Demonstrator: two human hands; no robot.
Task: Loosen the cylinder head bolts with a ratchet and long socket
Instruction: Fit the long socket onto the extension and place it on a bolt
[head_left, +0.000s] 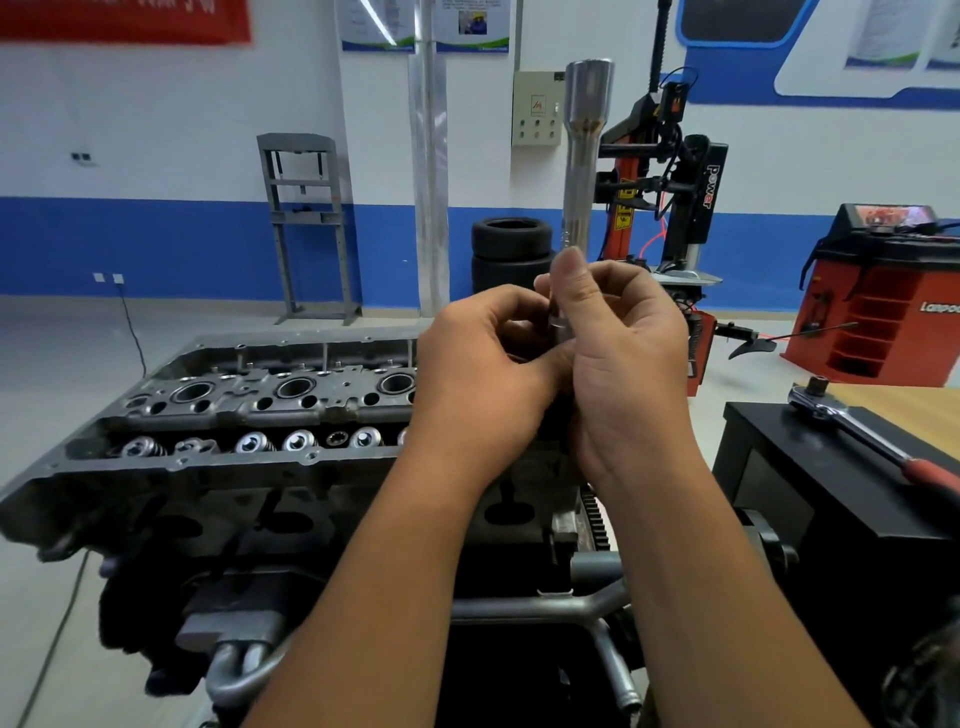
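- The long polished steel socket (584, 156) stands nearly upright in front of the person, its long axis vertical, its wider open end pointing up and its narrow end down between the two hands.
- The right hand (626, 364) has its fingers curled round the socket's lower shaft, with the thumb lying up along the metal.
- The left hand (488, 374) has its fingers bent in against a small steel fitting (563, 328) at the socket's bottom end; how the fitting joins the socket is hidden by the fingers.
- Both hands hover above the right end of the grey aluminium cylinder head (249, 410), which runs left to right and shows round bores and a row of valve springs.
- The chrome ratchet with a red handle (872, 441) lies on the black desk (810, 467) at the right, head towards the far left, handle towards the near right, well apart from the hands.
- Far behind, the black and red tyre changer (696, 197) bears the word "power" running vertically.
- The red wheel balancer (883, 312) at the far right shows lettering beginning "Lau", cut off by the edge.
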